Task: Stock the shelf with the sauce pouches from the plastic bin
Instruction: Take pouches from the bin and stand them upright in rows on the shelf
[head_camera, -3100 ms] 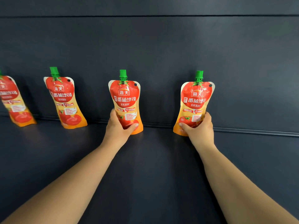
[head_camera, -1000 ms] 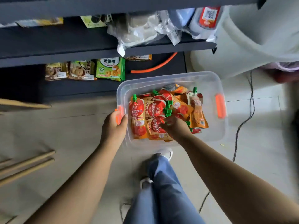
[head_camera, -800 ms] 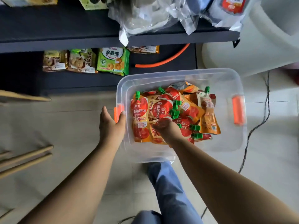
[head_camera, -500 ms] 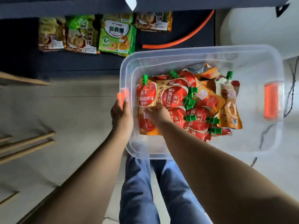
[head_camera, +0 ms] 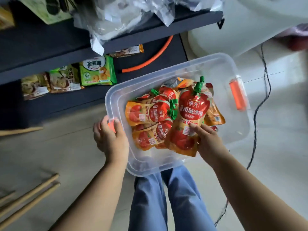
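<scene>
Clear plastic bin (head_camera: 196, 64) over pale floor (head_camera: 66, 147); left hand (head_camera: 110, 139) gripping rim, right hand (head_camera: 208, 142) clasping sauce pouch (head_camera: 186, 124).

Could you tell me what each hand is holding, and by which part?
Right hand: a pouch, lower half. Left hand: the bin, by its handle.

Pouch (head_camera: 186, 124) in right grip (head_camera: 208, 140) — above bin (head_camera: 166, 165)

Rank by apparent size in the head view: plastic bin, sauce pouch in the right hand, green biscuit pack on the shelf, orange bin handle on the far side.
1. plastic bin
2. sauce pouch, though it is raised nearer the camera
3. green biscuit pack, farther away, so its place below the pouch is unsure
4. orange bin handle
</scene>
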`<state>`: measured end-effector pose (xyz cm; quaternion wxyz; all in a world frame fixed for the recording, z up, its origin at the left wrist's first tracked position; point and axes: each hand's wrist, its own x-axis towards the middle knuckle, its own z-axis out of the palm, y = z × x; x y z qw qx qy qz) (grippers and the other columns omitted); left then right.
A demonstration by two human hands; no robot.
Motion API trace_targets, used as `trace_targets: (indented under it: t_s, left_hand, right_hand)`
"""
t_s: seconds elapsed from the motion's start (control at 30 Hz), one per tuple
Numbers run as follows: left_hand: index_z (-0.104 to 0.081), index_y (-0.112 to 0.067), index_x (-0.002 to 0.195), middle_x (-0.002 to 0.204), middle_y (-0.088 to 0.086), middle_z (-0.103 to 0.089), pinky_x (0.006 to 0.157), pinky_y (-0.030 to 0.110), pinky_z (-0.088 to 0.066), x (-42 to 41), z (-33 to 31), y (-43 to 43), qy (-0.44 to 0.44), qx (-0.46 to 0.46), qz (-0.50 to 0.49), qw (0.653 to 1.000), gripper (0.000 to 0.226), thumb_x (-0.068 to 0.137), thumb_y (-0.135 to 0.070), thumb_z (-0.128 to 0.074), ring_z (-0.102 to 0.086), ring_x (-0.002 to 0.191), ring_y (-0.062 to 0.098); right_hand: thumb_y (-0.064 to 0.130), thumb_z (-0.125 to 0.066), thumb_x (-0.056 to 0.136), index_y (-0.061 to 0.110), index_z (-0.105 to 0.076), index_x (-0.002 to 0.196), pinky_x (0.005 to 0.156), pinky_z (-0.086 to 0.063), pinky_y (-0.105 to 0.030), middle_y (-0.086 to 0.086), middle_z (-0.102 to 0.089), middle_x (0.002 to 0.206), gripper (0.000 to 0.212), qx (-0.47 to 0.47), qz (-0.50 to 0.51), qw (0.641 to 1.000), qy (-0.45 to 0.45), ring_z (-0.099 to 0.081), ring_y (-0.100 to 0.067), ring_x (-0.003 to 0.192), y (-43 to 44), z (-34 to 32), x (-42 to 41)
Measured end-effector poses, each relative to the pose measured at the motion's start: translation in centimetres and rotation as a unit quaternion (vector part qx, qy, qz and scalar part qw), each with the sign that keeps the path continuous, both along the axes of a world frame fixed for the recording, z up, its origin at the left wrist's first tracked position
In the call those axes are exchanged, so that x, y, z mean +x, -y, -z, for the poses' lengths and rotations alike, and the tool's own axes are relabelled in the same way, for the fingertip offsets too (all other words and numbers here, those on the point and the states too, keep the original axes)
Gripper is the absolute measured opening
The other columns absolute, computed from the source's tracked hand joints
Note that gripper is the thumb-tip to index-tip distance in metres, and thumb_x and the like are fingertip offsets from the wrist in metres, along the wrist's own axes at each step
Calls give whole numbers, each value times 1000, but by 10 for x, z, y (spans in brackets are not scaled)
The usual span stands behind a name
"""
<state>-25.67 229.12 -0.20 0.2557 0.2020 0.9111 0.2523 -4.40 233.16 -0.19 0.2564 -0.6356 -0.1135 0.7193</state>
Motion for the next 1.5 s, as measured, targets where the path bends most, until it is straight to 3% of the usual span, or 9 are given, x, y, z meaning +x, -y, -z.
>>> trace_targets:
  t_s: [0.2, 0.4, 0.57, 0.77, 0.97, 1.07, 1.13, 1.3, 1.5]
  left_hand:
    - [-53, -7, 124, 129, 10, -52, 89, 18, -33, 14, 33, -56, 84, -23, 358, 930, 41, 89, -29, -55, -49, 110, 13]
    - [-22, -20, 143, 150, 8, -23, 112, 43, -24, 6, 82, -81, 29, -240, 480, 843, 88, 74, -44, -70, -26, 136, 31]
    - [-27, -22, 133, 141, 15, -33, 108, 41, -22, 11, 84, -73, -18, -290, 465, 836, 76, 74, -50, -67, -28, 132, 34]
    - [-41, -20, 107, 128, 8, -44, 98, 38, -30, 7, 78, -84, -36, -326, 537, 777, 56, 73, -58, -63, -38, 123, 29]
    - [-49, -13, 92, 106, 11, -61, 70, 30, -37, 13, 50, -68, -6, -256, 533, 806, 40, 78, -47, -64, -54, 90, 28]
    - [-51, -13, 77, 94, 6, -59, 71, 29, -36, 13, 12, -65, 55, -163, 435, 884, 30, 84, -40, -59, -53, 86, 23]
    - [-58, -11, 99, 98, -1, -56, 79, 26, -38, 17, -23, -63, 168, -67, 329, 927, 24, 87, -32, -57, -53, 93, 17]
    - [-53, -26, 95, 93, -13, -59, 71, 12, -44, 34, -129, -54, 317, 89, 222, 918, 7, 89, -27, -51, -55, 84, 2]
    - [-52, -30, 90, 93, -10, -61, 89, 32, -40, 42, -249, -48, 375, 193, 121, 898, 7, 85, -35, -52, -57, 87, 7]
  right_hand:
    - [24, -47, 87, 16, -56, 113, 62, -59, -34, -7, -72, 84, 29, -47, 72, 988, -126, -71, -20, 70, -17, -4, 38]
    - [47, -89, 29, 15, -61, 113, 70, -57, -39, -12, -69, 103, 95, -26, -13, 990, -135, -70, -27, 86, -14, 13, 53]
    - [47, -90, 27, 12, -61, 111, 66, -57, -37, -13, -69, 104, 95, -43, -21, 994, -102, -70, -27, 85, -10, 15, 58]
    - [40, -67, 69, 16, -58, 113, 71, -59, -37, -9, -69, 104, 50, -29, -70, 995, -69, -71, -24, 84, -12, 1, 63]
    - [38, -58, 70, 18, -59, 103, 69, -59, -34, -4, -72, 92, 38, -14, -81, 995, -56, -71, -21, 78, -2, -13, 64]
    - [29, -59, 71, 12, -61, 101, 73, -59, -33, -6, -71, 92, 34, 7, -82, 995, -51, -70, -21, 80, 1, -32, 63]
    - [24, -60, 68, 12, -62, 96, 69, -59, -28, -3, -72, 86, 30, 30, -97, 994, -44, -68, -18, 80, -1, -55, 61]
    - [20, -59, 67, 12, -62, 96, 64, -55, -24, 1, -72, 81, 30, 113, -128, 983, -71, -68, -14, 76, -18, -134, 53]
    - [25, -59, 70, 7, -60, 102, 70, -58, -35, -11, -69, 88, 37, 213, -143, 960, -109, -68, -24, 77, -56, -251, 38]
